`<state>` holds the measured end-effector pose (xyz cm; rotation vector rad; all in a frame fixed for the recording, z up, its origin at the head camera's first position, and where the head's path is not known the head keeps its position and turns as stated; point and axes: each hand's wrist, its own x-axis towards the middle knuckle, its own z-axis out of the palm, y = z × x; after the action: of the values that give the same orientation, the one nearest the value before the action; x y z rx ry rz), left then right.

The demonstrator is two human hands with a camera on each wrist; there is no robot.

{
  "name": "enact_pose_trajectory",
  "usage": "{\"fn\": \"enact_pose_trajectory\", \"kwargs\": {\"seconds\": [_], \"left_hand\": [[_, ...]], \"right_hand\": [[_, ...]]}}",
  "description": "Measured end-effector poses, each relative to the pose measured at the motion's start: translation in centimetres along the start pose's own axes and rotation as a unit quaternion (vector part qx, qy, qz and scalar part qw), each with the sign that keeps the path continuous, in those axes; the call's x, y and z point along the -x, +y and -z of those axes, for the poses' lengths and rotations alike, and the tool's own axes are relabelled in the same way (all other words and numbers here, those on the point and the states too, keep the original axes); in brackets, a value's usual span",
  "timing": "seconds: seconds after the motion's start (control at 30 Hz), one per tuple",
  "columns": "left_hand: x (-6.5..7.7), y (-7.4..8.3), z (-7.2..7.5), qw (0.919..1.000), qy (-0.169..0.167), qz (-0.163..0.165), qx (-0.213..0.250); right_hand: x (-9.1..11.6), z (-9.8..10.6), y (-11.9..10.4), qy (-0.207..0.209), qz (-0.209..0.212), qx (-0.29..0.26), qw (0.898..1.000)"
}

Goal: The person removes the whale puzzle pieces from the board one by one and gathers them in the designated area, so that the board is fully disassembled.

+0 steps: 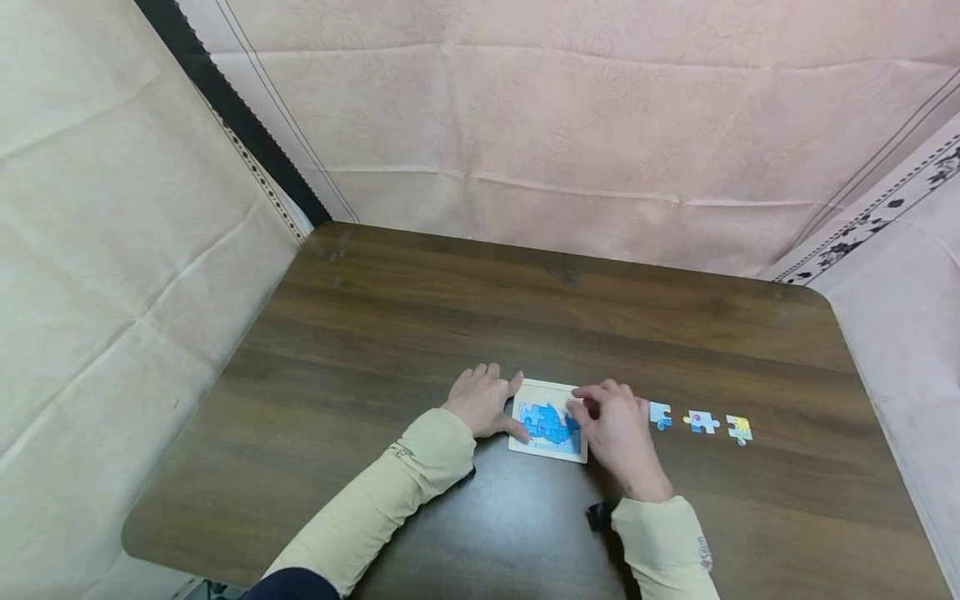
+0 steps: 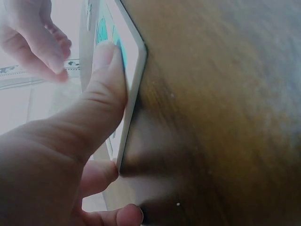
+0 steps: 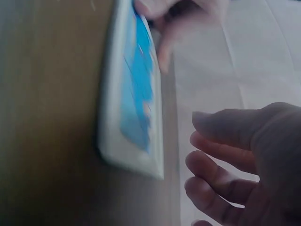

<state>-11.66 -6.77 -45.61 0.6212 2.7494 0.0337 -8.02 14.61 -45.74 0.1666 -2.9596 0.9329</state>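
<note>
A square puzzle board (image 1: 546, 392) with a pale rim and a blue picture lies on the brown table. My left hand (image 1: 483, 404) is at its left side, the straight thumb (image 2: 106, 70) lying over the near edge onto the board and the other fingers spread along the far left. Above the board's right part hovers my right hand (image 1: 617, 429), its fingers loosely bent. In the right wrist view, no piece shows between its thumb (image 3: 221, 125) and fingertips. Joined blue pieces (image 1: 546, 423) fill much of the board's middle.
Three loose puzzle pieces lie in a row right of the board: a blue one (image 1: 660, 415), a blue-and-pink one (image 1: 702, 422) and a yellow-and-blue one (image 1: 739, 429). Pale cloth (image 1: 562, 125) hangs behind the wooden table (image 1: 420, 308) and along both sides.
</note>
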Motion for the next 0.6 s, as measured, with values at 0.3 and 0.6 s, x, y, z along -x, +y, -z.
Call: {"fn": "enact_pose_trajectory", "kwargs": {"seconds": [0.3, 0.6], "left_hand": [[-0.1, 0.0, 0.0, 1.0000, -0.005, -0.001, -0.001], [-0.1, -0.1, 0.0, 0.9999, 0.004, -0.010, -0.003]], "right_hand": [[-0.1, -2.5, -1.6, -0.030, 0.070, 0.021, 0.997], [-0.1, -3.4, -2.3, -0.052, 0.088, 0.013, 0.995]]}}
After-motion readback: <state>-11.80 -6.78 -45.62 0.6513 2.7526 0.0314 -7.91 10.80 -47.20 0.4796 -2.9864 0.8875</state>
